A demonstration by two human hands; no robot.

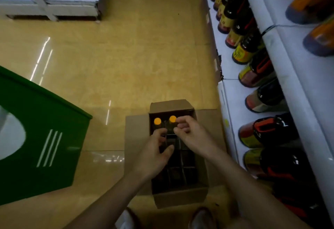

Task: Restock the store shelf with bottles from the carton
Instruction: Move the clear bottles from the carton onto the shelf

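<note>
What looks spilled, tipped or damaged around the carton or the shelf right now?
Nothing stands out. The carton sits open on the floor with two orange-capped bottles caps-up at its far end. No spill shows on the floor, and the shelf bottles stand in a row.

A green bin (45, 138) stands at the left edge of a glossy tan tiled floor (135, 57), a white display cabinet (54, 5) in the far-left corner
</note>
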